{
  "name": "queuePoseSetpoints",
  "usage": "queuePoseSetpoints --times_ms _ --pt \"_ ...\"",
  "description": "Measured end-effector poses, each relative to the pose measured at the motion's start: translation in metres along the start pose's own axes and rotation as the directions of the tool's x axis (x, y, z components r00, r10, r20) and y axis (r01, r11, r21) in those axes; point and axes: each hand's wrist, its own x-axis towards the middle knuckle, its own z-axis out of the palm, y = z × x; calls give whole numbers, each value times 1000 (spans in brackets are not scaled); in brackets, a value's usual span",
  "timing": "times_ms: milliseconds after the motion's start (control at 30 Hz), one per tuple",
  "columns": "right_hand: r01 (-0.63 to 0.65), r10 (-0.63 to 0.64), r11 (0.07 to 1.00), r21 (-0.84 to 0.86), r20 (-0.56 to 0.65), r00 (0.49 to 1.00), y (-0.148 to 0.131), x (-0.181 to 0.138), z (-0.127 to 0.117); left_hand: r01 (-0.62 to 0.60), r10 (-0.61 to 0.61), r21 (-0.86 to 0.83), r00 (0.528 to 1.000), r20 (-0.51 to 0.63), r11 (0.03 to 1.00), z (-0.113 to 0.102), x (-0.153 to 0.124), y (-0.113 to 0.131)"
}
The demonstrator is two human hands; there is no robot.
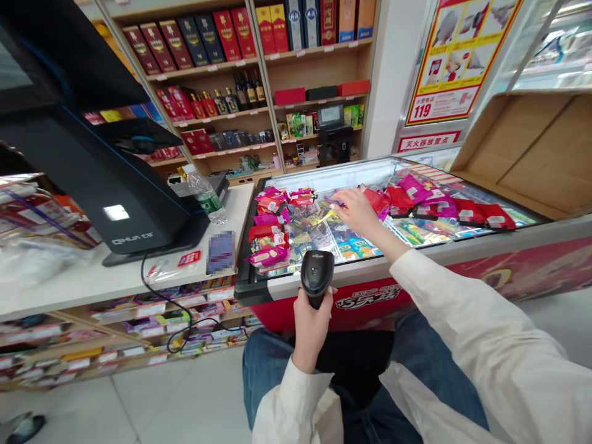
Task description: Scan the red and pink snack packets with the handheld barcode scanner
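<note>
My left hand point(311, 324) is wrapped round the handle of a black barcode scanner point(317, 274), held upright just in front of the freezer's near edge. My right hand point(355, 211) reaches out over the glass lid of the chest freezer point(370, 271), its fingers curled on small packets lying there; a yellow packet point(327, 216) shows at the fingertips. Red and magenta snack packets point(268, 237) lie in rows on the lid to the left, and more red packets point(467, 211) lie to the right.
A black checkout terminal point(115, 197) stands on the white counter point(69, 280) at left, with a water bottle point(206, 196) and a phone point(220, 251) beside it. Wooden shelves of boxes and bottles point(240, 80) fill the back wall. A cardboard box point(531, 148) sits at right.
</note>
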Motion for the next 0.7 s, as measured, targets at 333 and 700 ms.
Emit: queuePoseSetpoints --times_ms 333,700 --pt "412 -473 880 236 354 807 -126 -6 89 -68 70 36 994 -82 997 -23 -14 -13" --pt "-266 47 613 744 303 952 -64 -38 70 -54 54 7 999 -6 998 -10 -7 3"
